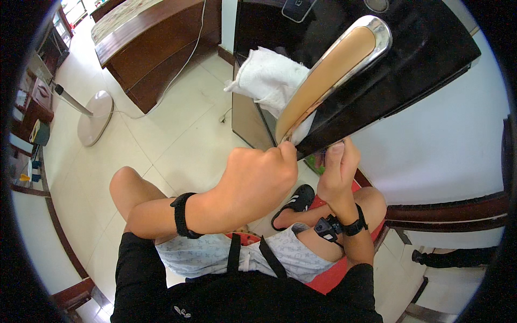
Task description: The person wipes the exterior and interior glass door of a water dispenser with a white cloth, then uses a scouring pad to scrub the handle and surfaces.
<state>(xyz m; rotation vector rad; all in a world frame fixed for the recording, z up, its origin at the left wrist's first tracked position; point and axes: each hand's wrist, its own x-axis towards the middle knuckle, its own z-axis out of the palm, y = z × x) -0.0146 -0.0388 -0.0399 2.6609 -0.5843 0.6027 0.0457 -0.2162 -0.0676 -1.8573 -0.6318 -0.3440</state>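
A long tan bar (329, 72) with chrome trim slants across a glossy black panel (425, 48). My left hand (258, 175) is closed in a fist at the bar's near end; its fingertips, and anything in them, are hidden. A white cloth (272, 78) lies bunched along the bar's left side and reaches down toward that hand. At the panel's near edge my right hand (340, 167) is closed, thumb pressed to curled fingers. Something small and dark shows by its fingertips, too little of it to name.
A phone (299, 7) lies on the panel's far part. Behind to the left stand a brown wooden cabinet (161, 59) and a round stand base (96, 118). A cable (188, 59) runs down to the tiled floor (161, 134). A white wall (436, 145) rises on the right.
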